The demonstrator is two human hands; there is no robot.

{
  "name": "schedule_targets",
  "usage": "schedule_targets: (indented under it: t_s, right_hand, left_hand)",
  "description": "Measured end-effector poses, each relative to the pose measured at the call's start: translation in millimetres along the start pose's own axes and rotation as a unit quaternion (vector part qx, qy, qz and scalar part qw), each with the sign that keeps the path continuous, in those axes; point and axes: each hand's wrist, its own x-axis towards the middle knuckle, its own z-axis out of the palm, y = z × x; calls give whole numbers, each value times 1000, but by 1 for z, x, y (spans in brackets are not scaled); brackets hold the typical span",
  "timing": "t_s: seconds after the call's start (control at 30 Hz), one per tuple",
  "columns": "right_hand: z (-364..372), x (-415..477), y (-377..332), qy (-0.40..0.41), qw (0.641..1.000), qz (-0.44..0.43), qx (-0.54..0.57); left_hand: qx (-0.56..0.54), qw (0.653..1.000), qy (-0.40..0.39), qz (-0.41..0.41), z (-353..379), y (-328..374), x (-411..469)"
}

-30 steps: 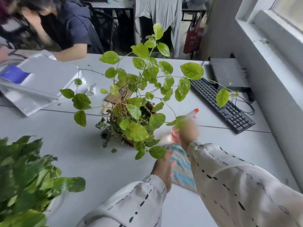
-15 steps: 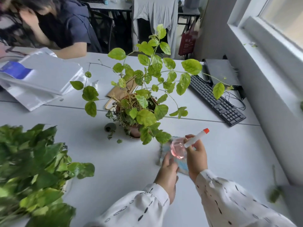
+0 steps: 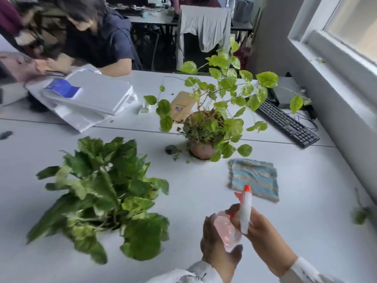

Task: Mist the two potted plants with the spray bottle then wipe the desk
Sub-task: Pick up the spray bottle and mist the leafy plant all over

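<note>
Spray bottle (image 3: 230,231) upright, gripped by left hand (image 3: 216,248), right hand (image 3: 263,235)

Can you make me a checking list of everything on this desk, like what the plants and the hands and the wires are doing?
Surface: white desk, a few fallen leaves near the brown pot.
Job's things: trailing plant in a brown pot at the middle; bushy plant at front left, blurred; pink spray bottle with white head and orange nozzle, held up; striped cloth lying flat, untouched.
Clutter: white folders, brown envelope, small dark round thing beside the pot.
Hands: left hand cups the bottle's body; right hand grips its head.
Cables: thin wires beside the black keyboard.
Surroundings: window sill at right; another person seated across the desk.
</note>
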Motion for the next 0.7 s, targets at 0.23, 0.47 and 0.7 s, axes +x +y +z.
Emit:
schedule_targets:
  t_s: [0.23,0.47,0.7]
  right_hand:
    - [72,-41,-29,-55,996,-70,-6]
    - [131,-59,-57,11,975,-183,-127]
    - [152,-65,-75,14,953,-237,-189]
  left_hand:
    - [90,992,4,85,-87,-21,-44]
    - [-47,985,19,162,-135,-24,-88]
    - [-96,976,-39,191,-152,-32,-103]
